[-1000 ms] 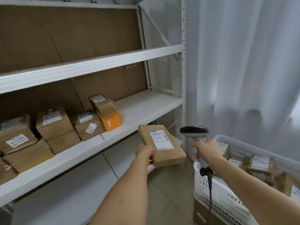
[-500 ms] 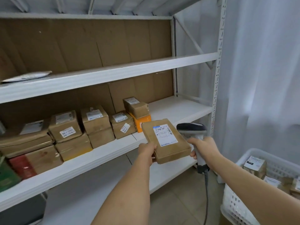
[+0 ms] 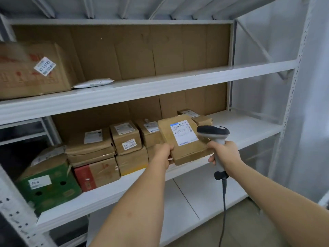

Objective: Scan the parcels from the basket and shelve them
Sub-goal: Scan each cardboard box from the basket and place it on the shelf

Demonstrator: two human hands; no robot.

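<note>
so we've got the flat brown parcel (image 3: 184,139) up in front of the middle shelf (image 3: 249,127), held in the air in our left hand (image 3: 162,154). the hand grips it at the near left corner: thumb curled over the top face right at the corner, the rest of the fingers tucked under where we can't see them, so we can't tell how they're arranged down there. the parcel sticks out up and to the right from that grip, tilted so its white shipping label (image 3: 183,132) faces us. our right hand (image 3: 225,154) is wrapped around the grey handle of the scanner (image 3: 213,132), fingers curled tight round it, with the dark scanner head just beside the parcel's right edge and overlapping the label's corner from our angle; whether it's actually touching the cardboard we can't tell. the scanner's cable (image 3: 223,202) hangs straight down from the handle. behind the parcel on the same shelf there's a row of stacked brown boxes (image 3: 127,138) with labels, a red-and-brown box (image 3: 97,172) under them, and a green carton (image 3: 48,182) further left. upper shelf has a big cardboard box (image 3: 30,68) on the left and a white poly mailer (image 3: 93,83) lying flat next to it. white curtain (image 3: 315,104) hangs off to the right of the rack.
</note>
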